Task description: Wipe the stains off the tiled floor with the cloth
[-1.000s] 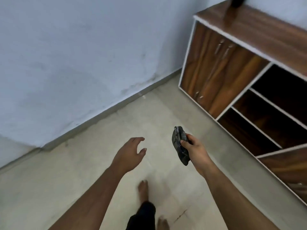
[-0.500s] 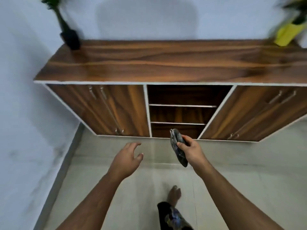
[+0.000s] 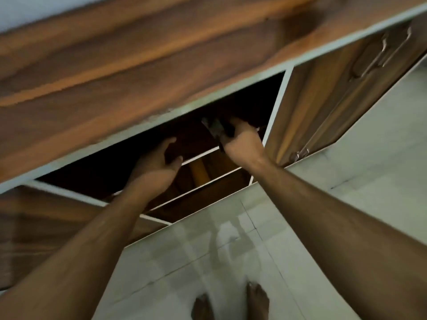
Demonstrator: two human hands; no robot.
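My right hand (image 3: 241,140) grips a dark crumpled cloth (image 3: 215,127) and holds it just inside the open upper shelf of a wooden cabinet (image 3: 138,65). Only the cloth's top end shows above my fingers. My left hand (image 3: 157,161) hovers in front of the same shelf opening, fingers loosely curled and holding nothing. The pale tiled floor (image 3: 208,262) lies below, with faint smears and grout lines; the picture is blurred by motion.
The cabinet fills the upper half of the view, with white-edged shelves (image 3: 201,155) in the middle and a closed door with metal handles (image 3: 381,49) at the right. My bare feet (image 3: 231,303) stand on the tiles at the bottom edge.
The view has come much closer to the cabinet and tilted. Both hands have moved forward from above the floor to the open shelf, the right one still holding the cloth.
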